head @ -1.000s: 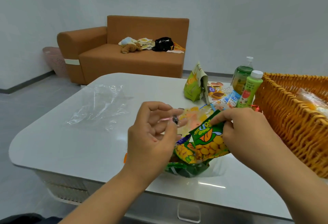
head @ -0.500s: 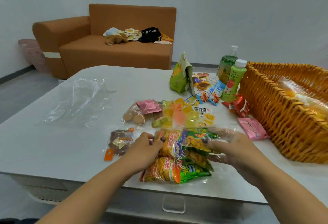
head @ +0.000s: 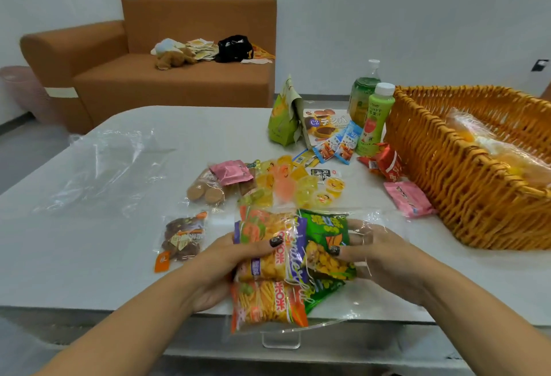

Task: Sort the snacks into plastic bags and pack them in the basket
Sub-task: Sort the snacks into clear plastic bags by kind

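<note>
Two hands: left hand (head: 220, 268), right hand (head: 384, 259), gripping one snack-filled plastic bag (head: 286, 268)

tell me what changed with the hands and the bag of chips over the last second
Both hands came down from in front of the camera to the near table edge. The left hand and right hand now grip the sides of the clear plastic bag of orange and green chip packets, thumbs on top. The woven orange basket and the loose snacks stayed put.

white table (head: 89, 256), loose snacks (head: 298, 184), two bottles (head: 374, 119), clear bag (head: 104, 167) on the left, wicker basket (head: 465, 184) on the right
</note>
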### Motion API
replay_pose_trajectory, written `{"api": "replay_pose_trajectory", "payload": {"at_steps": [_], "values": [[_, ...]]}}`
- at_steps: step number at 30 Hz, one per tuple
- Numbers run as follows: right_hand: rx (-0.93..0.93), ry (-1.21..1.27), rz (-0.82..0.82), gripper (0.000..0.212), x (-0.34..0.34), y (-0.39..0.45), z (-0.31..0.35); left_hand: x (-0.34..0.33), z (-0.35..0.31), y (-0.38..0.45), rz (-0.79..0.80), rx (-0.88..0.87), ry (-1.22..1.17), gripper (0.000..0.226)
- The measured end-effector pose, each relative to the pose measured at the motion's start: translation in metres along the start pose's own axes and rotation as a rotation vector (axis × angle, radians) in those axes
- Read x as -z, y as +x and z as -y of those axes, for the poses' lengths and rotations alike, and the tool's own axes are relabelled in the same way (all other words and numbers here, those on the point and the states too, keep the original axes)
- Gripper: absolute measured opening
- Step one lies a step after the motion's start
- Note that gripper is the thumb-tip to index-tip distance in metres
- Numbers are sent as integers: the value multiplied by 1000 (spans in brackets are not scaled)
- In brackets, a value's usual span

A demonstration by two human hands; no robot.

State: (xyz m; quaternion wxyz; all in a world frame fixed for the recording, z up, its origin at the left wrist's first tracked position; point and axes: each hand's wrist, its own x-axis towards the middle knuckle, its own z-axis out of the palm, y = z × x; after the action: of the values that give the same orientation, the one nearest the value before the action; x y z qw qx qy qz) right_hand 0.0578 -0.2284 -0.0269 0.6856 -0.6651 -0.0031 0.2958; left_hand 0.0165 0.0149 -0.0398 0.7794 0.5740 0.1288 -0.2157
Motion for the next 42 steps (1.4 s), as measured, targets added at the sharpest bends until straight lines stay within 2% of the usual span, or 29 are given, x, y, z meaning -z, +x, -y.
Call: {"api": "replay_pose_trajectory", "payload": {"at_steps": [2, 3, 8, 11, 16, 20, 23, 26, 30, 34, 38, 42], "values": [[50, -11, 29, 58, 0, 0, 7, 0, 6, 1, 55, -42, -88, 79], [83, -8, 25, 57, 0, -1, 12, 0, 8, 1, 73, -73, -132, 81], [195, -115, 24, 26, 1, -4, 43, -3, 13, 0, 57, -188, -338, 77], [179, -195, 56, 23, -6, -8, 49, -1, 14, -5, 54, -208, -394, 75], [132, -261, 133, 26, -12, -10, 53, 3, 13, -8, 48, -244, -376, 75], [111, -202, 91, 17, -14, -9, 56, 9, 11, -11, 35, -263, -329, 80], [152, -162, 68, 23, -15, -10, 54, 11, 10, -12, 38, -260, -311, 82], [221, -124, -39, 23, -17, -8, 54, 9, 10, -13, 65, -226, -301, 79], [224, -34, -133, 21, -17, -6, 52, 3, 10, -15, 97, -185, -309, 78], [176, -18, -98, 16, -16, -8, 55, -2, 15, -16, 110, -155, -351, 77], [122, -225, -105, 12, -15, -11, 59, -4, 19, -14, 72, -163, -409, 78], [63, -411, -109, 33, -11, -10, 60, -5, 23, -13, 57, -181, -435, 76]]}}
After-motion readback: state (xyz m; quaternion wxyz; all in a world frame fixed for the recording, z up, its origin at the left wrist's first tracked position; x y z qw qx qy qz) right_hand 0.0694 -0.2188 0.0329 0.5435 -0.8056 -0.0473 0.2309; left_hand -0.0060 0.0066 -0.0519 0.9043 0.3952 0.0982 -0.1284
